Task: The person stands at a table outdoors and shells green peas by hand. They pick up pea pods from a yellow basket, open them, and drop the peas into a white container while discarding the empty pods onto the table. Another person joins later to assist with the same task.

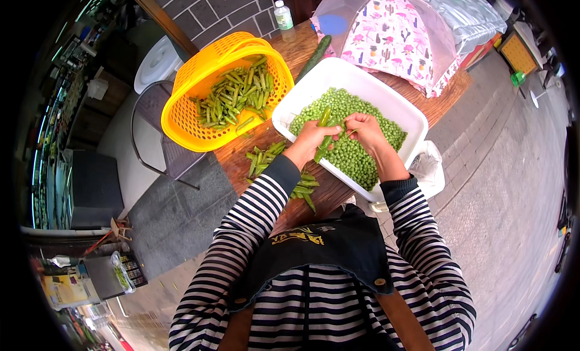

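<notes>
My left hand (312, 138) grips a few green pea pods (325, 116) over the near-left rim of a white plastic tub (398, 97). Beside it, the fingers of my right hand (366, 130) are pinched on a small green piece of pod; how much they hold is partly hidden. Shelled green peas (351, 163) spread thickly across the tub's floor beneath both hands. Under my left forearm, a loose heap of pea pods (306, 186) lies on the wooden table (331, 183).
A yellow perforated basket (181, 124) leans at the left, with more pods (240, 90) inside. Behind the tub are a cucumber (315, 56), a plastic bottle (284, 22) and a patterned mesh food cover (389, 38). A chair (167, 129) stands left; a white bag (428, 165) hangs right.
</notes>
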